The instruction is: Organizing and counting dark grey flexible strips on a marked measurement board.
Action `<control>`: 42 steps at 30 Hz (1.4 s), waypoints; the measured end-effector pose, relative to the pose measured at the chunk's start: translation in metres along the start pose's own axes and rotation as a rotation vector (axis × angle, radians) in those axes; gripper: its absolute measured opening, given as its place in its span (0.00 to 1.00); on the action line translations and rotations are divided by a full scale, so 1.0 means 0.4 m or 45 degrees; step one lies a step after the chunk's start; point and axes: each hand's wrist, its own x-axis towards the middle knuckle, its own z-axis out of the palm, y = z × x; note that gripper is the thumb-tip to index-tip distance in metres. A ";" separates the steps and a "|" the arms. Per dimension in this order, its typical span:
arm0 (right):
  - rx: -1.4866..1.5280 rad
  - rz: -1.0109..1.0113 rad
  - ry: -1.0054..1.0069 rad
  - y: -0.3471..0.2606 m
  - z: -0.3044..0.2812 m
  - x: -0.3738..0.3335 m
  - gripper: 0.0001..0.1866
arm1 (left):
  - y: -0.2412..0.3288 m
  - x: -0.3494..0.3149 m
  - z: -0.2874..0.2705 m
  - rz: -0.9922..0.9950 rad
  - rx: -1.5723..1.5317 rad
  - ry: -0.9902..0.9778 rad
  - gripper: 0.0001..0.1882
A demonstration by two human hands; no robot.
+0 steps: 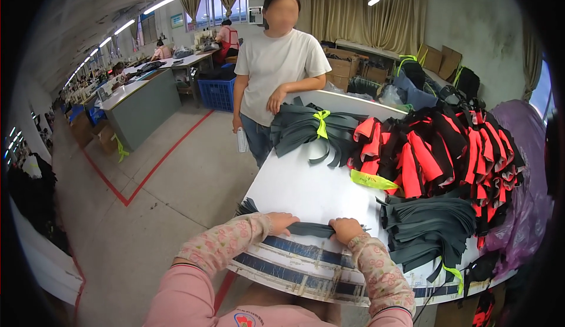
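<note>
Near the front edge of the white table (294,191), a dark grey bundle of fabric strips (313,229) is stretched between my hands. My left hand (281,223) is closed over its left part, and the strip ends fan out beyond that wrist. My right hand (346,231) grips the right part, thumb on top. To the right of it lies a thick pile of similar dark grey strips (428,227), with a neon yellow tie (453,274) at its lower end. Both my forearms wear flowered sleeve covers.
Across the table a person (282,68) in a white T-shirt leans on its edge. Another strip bundle (294,128) with a yellow tie lies there. Red-and-black fabric pieces (424,156) heap up at right, beside a purple plastic sheet (518,168). A blue crate (215,94) stands behind.
</note>
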 end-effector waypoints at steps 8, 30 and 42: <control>-0.215 -0.212 0.036 -0.016 0.001 -0.069 0.24 | 0.028 -0.078 0.014 -0.029 0.069 -0.048 0.33; 0.066 -0.033 0.110 -0.055 0.024 -0.075 0.48 | 0.020 -0.091 0.045 -0.060 0.053 0.188 0.30; -0.136 0.119 0.150 0.009 0.104 -0.056 0.40 | 0.034 -0.069 0.047 -0.065 -0.054 0.155 0.32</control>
